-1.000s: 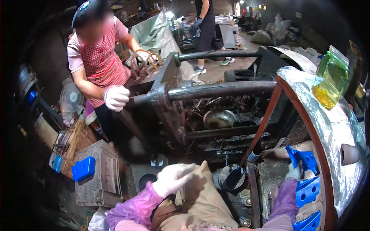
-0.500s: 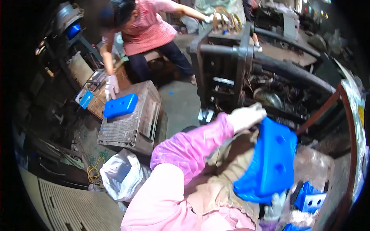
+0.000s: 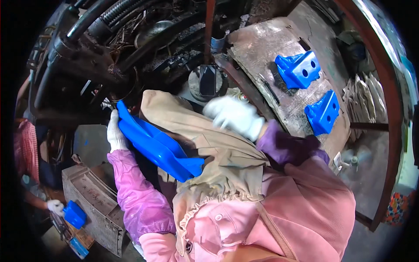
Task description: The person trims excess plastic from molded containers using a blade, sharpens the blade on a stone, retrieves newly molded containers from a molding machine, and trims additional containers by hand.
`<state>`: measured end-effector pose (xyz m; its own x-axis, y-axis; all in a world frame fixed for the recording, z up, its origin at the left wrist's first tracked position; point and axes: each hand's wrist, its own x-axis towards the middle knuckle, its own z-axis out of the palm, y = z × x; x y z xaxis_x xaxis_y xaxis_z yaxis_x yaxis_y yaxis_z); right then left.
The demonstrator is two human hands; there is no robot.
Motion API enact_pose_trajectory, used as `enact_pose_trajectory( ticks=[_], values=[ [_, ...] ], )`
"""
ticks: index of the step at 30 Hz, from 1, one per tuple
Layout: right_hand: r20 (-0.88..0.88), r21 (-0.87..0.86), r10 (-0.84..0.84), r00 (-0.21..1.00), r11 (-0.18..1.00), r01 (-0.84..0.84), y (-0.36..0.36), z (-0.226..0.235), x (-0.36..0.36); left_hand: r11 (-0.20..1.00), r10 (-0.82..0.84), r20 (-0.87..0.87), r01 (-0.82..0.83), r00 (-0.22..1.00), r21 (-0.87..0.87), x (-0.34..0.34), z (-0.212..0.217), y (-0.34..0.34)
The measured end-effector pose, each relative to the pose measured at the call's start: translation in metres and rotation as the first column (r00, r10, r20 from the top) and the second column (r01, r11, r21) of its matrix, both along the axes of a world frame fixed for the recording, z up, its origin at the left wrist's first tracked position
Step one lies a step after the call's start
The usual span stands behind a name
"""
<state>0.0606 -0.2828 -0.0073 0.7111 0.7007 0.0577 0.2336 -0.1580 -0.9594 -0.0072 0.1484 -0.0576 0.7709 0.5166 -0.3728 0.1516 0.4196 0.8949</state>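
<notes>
The left hand [image 3: 116, 134], in a white glove, is closed around the upper end of a long blue plastic moulding [image 3: 157, 146], fingers wrapped over its edge; the moulding slants from that hand, near the dark machine frame [image 3: 83, 52], down and right across the person's lap, its lower end resting on the tan apron [image 3: 205, 144]; the left forearm wears a pink sleeve cover [image 3: 135, 196] that runs down toward the lower edge. The right hand [image 3: 235, 115], also white-gloved, is blurred and hovers above the apron, holding nothing that can be seen, its fingers loosely spread; whether it touches the cloth cannot be told; its wrist comes out of a purple sleeve [image 3: 283, 146]. To the right, on a worn grey bench top [image 3: 262, 48], lie two smaller blue plastic brackets, well apart from both hands: the upper bracket [image 3: 299, 70] with two round holes in its face, the lower bracket [image 3: 324, 112] just below it near the bench's edge. Between the knees and the bench stands a round dark metal fitting [image 3: 207, 83]. At lower left a grey plastic crate [image 3: 94, 205] sits on the floor; beside it another person's white-gloved hand [image 3: 56, 207] holds a small blue piece [image 3: 75, 215]; that person's red checked garment [image 3: 24, 144] shows at the left rim.
</notes>
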Motion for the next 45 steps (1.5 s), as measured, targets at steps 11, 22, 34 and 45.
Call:
enact_pose_trajectory(
  ticks=[11, 22, 34, 45],
  values=[
    [0.435, -0.894, -0.067, 0.898, 0.089, 0.440, -0.193, -0.130, 0.119, 0.971, 0.212, -0.055, -0.203, 0.976, 0.128, 0.002, 0.012, -0.018],
    [0.321, -0.228, 0.283, 0.904, 0.949, -0.217, 0.015, 0.030, 0.010, 0.995, 0.055, 0.331, -0.079, 0.942, 0.058, 0.012, 0.059, -0.015],
    [0.349, -0.571, 0.628, 0.695, 0.731, -0.374, 0.075, 0.095, -0.040, 0.936, -0.024, 0.149, -0.030, 0.989, 0.351, 0.003, 0.054, -0.015],
    [0.396, -0.624, 0.573, 0.718, 0.741, -0.246, 0.076, 0.094, -0.056, 0.843, -0.006, 0.066, -0.030, 0.998, 0.537, 0.004, 0.061, -0.024]
  ],
)
